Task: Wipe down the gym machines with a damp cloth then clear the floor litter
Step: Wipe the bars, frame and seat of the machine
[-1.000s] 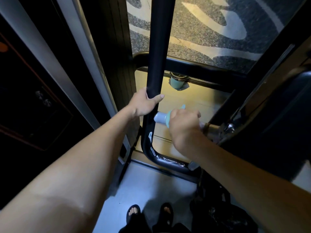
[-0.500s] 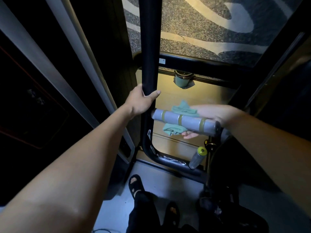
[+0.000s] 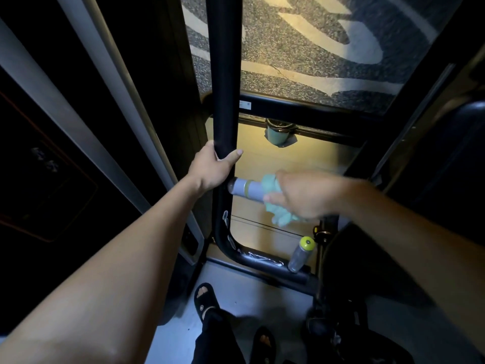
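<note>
**Cloth on the grey handle, free end pointing left**

The cloth (image 3: 278,203), pale teal, is bunched under the right hand (image 3: 307,195) and wrapped over the grey handle (image 3: 246,190) of the gym machine. That hand is curled down over cloth and handle together; it is blurred, so how tightly the fingers close I cannot tell. The handle's long axis runs nearly level, left to right, with its bare capped end sticking out leftward from the cloth, just beside the black upright tube (image 3: 224,74). The left hand (image 3: 212,168) grips that upright, thumb on one side and fingers round the other, right above the handle's free end.

So the unwiped stretch lies to the left of the right hand, along the handle's axis, toward the left hand. A wipe would likely travel that way and stop short of the upright. A bottle with a yellow-green cap (image 3: 301,254) leans on the lower frame bar (image 3: 262,261), well below.
</note>
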